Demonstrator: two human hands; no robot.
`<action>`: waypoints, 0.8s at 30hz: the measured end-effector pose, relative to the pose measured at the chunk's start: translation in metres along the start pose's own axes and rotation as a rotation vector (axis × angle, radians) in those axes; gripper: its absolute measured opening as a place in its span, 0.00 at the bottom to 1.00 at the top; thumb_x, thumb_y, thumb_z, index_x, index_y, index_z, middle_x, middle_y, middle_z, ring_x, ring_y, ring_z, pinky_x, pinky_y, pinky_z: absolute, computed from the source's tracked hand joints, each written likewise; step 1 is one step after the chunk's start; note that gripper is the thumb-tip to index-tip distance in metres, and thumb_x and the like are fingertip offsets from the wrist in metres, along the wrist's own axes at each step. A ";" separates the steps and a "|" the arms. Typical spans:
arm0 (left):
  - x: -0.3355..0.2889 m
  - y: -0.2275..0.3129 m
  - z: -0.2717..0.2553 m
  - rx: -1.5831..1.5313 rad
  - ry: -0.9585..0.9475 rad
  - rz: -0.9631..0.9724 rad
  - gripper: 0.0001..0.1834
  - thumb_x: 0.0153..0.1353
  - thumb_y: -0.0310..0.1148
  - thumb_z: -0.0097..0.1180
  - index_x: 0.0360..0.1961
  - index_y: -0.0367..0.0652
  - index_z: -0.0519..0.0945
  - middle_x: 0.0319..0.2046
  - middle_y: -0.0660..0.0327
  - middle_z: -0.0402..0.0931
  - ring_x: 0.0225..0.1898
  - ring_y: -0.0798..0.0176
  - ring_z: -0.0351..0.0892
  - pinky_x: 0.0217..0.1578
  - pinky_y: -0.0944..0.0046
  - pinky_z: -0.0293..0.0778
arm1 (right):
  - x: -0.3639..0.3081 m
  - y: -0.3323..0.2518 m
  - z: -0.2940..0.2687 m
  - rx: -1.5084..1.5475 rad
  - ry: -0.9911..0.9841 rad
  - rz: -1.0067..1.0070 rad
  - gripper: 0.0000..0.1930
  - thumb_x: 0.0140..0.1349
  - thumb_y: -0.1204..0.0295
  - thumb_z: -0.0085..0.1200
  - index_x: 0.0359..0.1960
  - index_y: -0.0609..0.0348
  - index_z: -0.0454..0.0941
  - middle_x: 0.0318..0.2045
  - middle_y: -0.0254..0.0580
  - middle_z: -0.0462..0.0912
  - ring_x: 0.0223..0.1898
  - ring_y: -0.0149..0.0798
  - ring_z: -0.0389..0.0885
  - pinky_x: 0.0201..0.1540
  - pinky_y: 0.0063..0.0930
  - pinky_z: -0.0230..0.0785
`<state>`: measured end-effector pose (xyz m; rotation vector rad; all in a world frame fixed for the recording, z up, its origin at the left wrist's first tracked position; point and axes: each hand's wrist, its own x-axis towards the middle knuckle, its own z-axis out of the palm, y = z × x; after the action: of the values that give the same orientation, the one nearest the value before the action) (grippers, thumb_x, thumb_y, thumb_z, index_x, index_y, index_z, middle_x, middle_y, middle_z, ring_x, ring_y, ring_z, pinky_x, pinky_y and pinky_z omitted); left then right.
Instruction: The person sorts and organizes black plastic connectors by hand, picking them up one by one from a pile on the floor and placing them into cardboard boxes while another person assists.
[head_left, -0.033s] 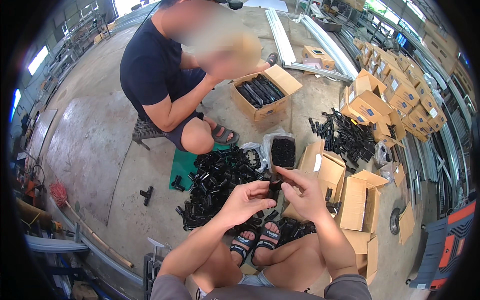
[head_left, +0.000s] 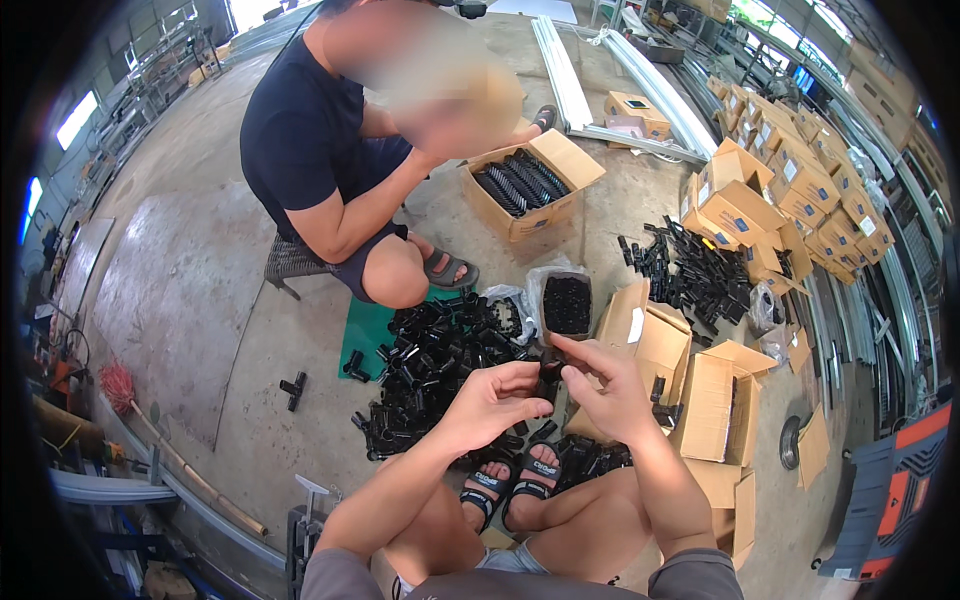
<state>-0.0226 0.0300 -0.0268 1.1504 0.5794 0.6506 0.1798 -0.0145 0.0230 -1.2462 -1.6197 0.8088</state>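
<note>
A small black plastic pipe fitting (head_left: 549, 372) is held up between my two hands, over the floor in front of my feet. My left hand (head_left: 492, 405) closes on it from the left, with thumb and fingers curled round its lower part. My right hand (head_left: 607, 388) pinches its upper right side with thumb and forefinger. The fingers partly cover the fitting, so its exact shape is hard to make out. Just beyond and left of my hands lies a big heap of black T-shaped fittings (head_left: 430, 350), partly on a green sheet (head_left: 357, 335).
Beyond my hands stands a bag-lined box of small black parts (head_left: 567, 305). Open cardboard boxes (head_left: 715, 420) are at my right; another black pile (head_left: 690, 275) lies farther off. A co-worker (head_left: 305, 150) sits ahead-left beside a box of black parts (head_left: 520, 185). A broom (head_left: 190, 465) lies left.
</note>
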 end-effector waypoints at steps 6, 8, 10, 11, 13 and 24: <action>-0.005 -0.002 0.000 0.045 0.062 0.043 0.29 0.59 0.23 0.69 0.61 0.31 0.74 0.51 0.55 0.81 0.50 0.67 0.81 0.53 0.64 0.78 | 0.001 0.001 0.000 -0.009 -0.028 0.005 0.20 0.65 0.79 0.57 0.60 0.61 0.79 0.40 0.43 0.83 0.41 0.33 0.83 0.46 0.27 0.76; -0.006 -0.003 0.000 0.086 0.084 0.047 0.29 0.59 0.23 0.70 0.61 0.30 0.74 0.51 0.54 0.81 0.50 0.67 0.81 0.53 0.64 0.78 | 0.001 0.001 -0.001 -0.019 -0.040 -0.002 0.20 0.64 0.79 0.58 0.59 0.61 0.79 0.40 0.43 0.83 0.41 0.34 0.83 0.46 0.27 0.76; -0.006 -0.004 0.000 0.110 0.092 0.057 0.29 0.59 0.24 0.70 0.61 0.30 0.74 0.51 0.54 0.82 0.50 0.66 0.81 0.53 0.64 0.78 | 0.001 0.001 -0.002 0.017 -0.045 0.013 0.20 0.64 0.79 0.59 0.58 0.60 0.80 0.40 0.44 0.83 0.41 0.34 0.83 0.45 0.27 0.76; -0.005 -0.003 0.000 0.099 0.091 0.070 0.29 0.58 0.25 0.70 0.60 0.30 0.74 0.51 0.54 0.82 0.50 0.66 0.81 0.53 0.64 0.78 | 0.001 0.001 -0.003 0.034 -0.047 0.019 0.19 0.64 0.78 0.59 0.58 0.60 0.80 0.40 0.44 0.83 0.41 0.34 0.83 0.45 0.27 0.76; -0.005 -0.001 0.002 0.079 0.088 0.095 0.29 0.58 0.25 0.71 0.60 0.29 0.74 0.51 0.54 0.82 0.50 0.66 0.81 0.53 0.64 0.78 | 0.001 -0.002 -0.005 0.018 -0.058 0.010 0.19 0.64 0.78 0.59 0.57 0.60 0.81 0.39 0.44 0.84 0.40 0.34 0.83 0.44 0.27 0.76; -0.005 0.003 0.000 0.003 0.043 0.078 0.27 0.59 0.22 0.69 0.59 0.31 0.76 0.49 0.56 0.82 0.48 0.68 0.82 0.51 0.66 0.79 | -0.001 -0.006 -0.002 -0.009 -0.005 -0.042 0.19 0.63 0.78 0.60 0.56 0.61 0.81 0.38 0.44 0.84 0.37 0.36 0.84 0.42 0.28 0.76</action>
<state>-0.0266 0.0271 -0.0239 1.1687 0.5744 0.7434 0.1795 -0.0176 0.0284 -1.2129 -1.6499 0.7798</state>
